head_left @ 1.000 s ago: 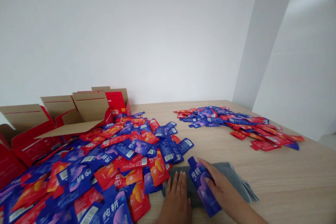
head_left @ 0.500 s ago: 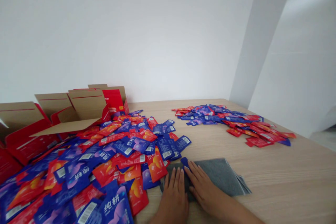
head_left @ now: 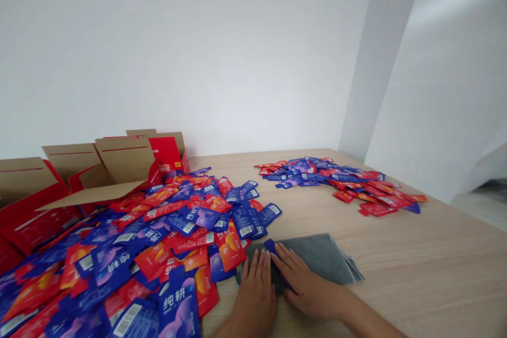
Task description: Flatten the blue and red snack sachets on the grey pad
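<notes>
A folded grey cloth lies on the table in front of me. My left hand rests flat on its left end, fingers stretched out together. Beside it, my right hand lies flat over a blue pouch on the cloth, with the fingers extended. Most of that pouch is hidden; its top end pokes out past the fingertips and a bit shows by the thumb. Left of my hands spreads a large heap of blue and red pouches, some printed with white characters and barcodes.
Open red cardboard boxes with brown flaps stand at the back left, behind the heap. A second pile of red and blue pouches lies at the back right of the wooden table. A white wall rises behind.
The whole view has shifted slightly, so the far pile and cloth appear further left. Both hands stay flat on the cloth, and a little more of the blue pouch shows near my right thumb.
</notes>
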Motion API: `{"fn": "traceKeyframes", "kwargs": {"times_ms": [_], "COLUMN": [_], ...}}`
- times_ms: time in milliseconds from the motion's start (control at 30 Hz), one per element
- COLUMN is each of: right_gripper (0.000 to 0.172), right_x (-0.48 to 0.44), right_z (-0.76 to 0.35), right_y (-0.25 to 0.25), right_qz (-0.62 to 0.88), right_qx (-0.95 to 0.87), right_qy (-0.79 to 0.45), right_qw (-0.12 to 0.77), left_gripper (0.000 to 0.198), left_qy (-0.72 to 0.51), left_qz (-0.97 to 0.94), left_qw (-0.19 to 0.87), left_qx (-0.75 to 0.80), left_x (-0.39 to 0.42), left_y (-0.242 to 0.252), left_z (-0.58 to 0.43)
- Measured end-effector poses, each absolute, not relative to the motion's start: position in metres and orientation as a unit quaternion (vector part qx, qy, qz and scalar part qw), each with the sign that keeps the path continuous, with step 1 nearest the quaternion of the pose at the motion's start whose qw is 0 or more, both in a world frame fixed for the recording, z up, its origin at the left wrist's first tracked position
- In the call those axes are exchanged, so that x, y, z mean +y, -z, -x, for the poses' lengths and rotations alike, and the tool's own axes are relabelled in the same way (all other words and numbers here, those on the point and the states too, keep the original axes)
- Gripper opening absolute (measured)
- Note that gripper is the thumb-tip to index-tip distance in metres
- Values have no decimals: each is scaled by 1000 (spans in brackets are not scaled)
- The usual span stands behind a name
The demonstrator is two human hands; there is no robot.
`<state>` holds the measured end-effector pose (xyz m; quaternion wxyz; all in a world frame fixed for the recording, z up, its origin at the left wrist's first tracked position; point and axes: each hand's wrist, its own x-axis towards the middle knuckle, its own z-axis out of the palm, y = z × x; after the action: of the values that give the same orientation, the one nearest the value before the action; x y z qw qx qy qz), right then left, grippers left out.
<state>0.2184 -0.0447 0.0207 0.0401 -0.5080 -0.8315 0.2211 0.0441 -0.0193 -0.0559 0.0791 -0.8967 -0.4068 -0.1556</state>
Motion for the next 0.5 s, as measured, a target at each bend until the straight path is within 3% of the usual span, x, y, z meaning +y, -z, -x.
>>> {"fn": "traceKeyframes", "kwargs": {"times_ms": [167, 367, 500], "right_gripper": [85, 60, 53], "right_x": [-46, -36, -4], "right_z": [-225, -230, -236], "right_y": [-30, -29, -32], "right_qz": [491, 580, 638], "right_qx": [-840, -802, -742], "right_qy": [-231, -109, -123], "right_qw": [22, 90, 164], "left_gripper": [52, 54, 56], "left_qy": [140, 130, 116], "left_qz": [898, 892, 889], "left_qw": [48, -8, -44], "left_qx": [-414, -433, -441], "left_x": [-21, -25, -26], "left_y": [49, 39, 34], "left_z": [-46, -48, -49]}}
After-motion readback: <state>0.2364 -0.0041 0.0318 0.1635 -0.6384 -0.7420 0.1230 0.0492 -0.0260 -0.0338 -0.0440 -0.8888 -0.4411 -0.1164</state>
